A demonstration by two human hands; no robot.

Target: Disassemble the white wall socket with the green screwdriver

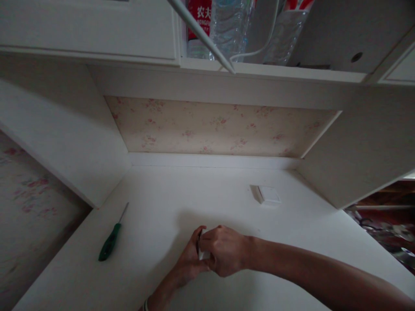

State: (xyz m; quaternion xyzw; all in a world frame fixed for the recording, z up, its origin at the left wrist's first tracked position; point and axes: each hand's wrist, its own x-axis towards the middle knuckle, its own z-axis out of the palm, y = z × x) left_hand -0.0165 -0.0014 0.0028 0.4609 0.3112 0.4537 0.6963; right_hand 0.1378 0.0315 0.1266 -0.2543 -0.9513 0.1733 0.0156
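Observation:
My left hand (189, 259) and my right hand (225, 250) meet low over the white desk (168, 203), near its front middle. Both hands are closed round a small white piece (203, 255) with a dark edge, held between them. Most of this piece is hidden by my fingers, so I cannot name it. A white square switch plate (268, 195) lies flat on the desk behind and to the right of my hands. A green-handled screwdriver (112, 238) lies on the desk well to the left.
White side panels (65, 142) wall in the desk on both sides, with floral wallpaper (214, 129) at the back. An open shelf above holds plastic water bottles (230, 26), a white cable and a slanting white rod (201, 34). Cluttered things show at the far right.

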